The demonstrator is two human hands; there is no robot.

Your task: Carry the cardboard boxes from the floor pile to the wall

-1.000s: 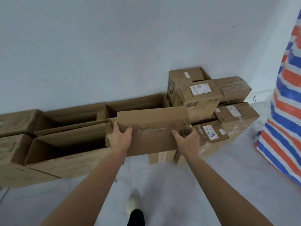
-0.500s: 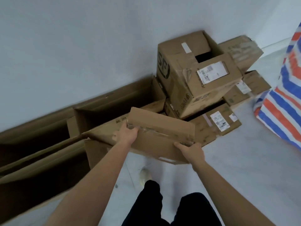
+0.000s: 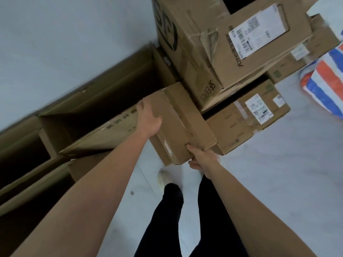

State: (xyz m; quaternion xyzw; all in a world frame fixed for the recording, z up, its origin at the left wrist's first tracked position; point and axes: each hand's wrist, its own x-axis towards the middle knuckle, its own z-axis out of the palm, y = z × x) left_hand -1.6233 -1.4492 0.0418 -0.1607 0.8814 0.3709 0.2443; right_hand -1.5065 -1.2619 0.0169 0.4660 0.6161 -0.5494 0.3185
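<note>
1. A flat cardboard box (image 3: 178, 127) is held at the centre of the frame, tilted, with its long side running from upper left to lower right.
2. The left hand (image 3: 149, 120) is laid on the box's upper-left end. Its fingers are curled over the far edge, so that end is gripped.
3. The right hand (image 3: 203, 159) is clamped on the lower edge. The thumb is pressed on top and the fingers are tucked underneath.
4. The box is seen just in front of a big brown carton (image 3: 213, 47) marked "SF EXPRESS", at top centre against the pale wall (image 3: 65, 43).
5. A low labelled carton (image 3: 246, 119) is seen right of centre, beneath the big one. The held box overlaps its left corner; whether they touch cannot be told.
6. Long open cartons (image 3: 96, 101) are lined up along the wall on the left, their dark insides on show.
7. A red, white and blue striped bag (image 3: 326, 80) is glimpsed at the right edge.
8. Below the box, a light shoe (image 3: 164, 179) and dark trousers (image 3: 167, 219) are seen on the pale tiled floor (image 3: 278, 182).
</note>
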